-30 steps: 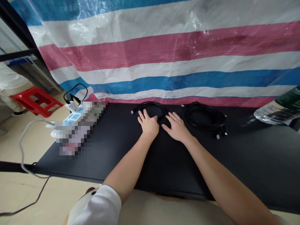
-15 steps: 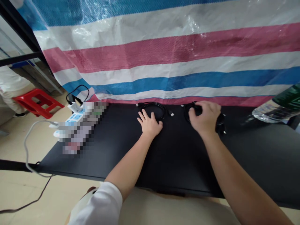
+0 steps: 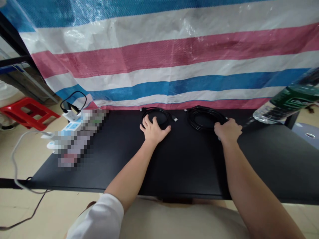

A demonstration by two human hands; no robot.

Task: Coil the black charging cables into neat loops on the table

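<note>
Two coils of black cable lie at the far edge of a black table [image 3: 174, 166]. My left hand [image 3: 153, 130] rests flat with fingers spread on the smaller coil [image 3: 159, 114], whose plug ends stick out to either side. My right hand [image 3: 228, 130] is curled closed over the near right edge of the larger coil [image 3: 203, 119], covering the cable ends there. What the closed fingers grip is hidden.
A striped blue, white and red tarp [image 3: 174, 59] hangs right behind the table. A white power strip [image 3: 71, 126] with a black lead lies at the table's left end beside a blurred patch. A clear bottle [image 3: 284, 103] lies at the right. A red stool [image 3: 27, 111] stands left.
My right hand left the smaller coil, crossed to the larger coil, then slid to its near right edge and closed. My left hand stayed on the smaller coil.
</note>
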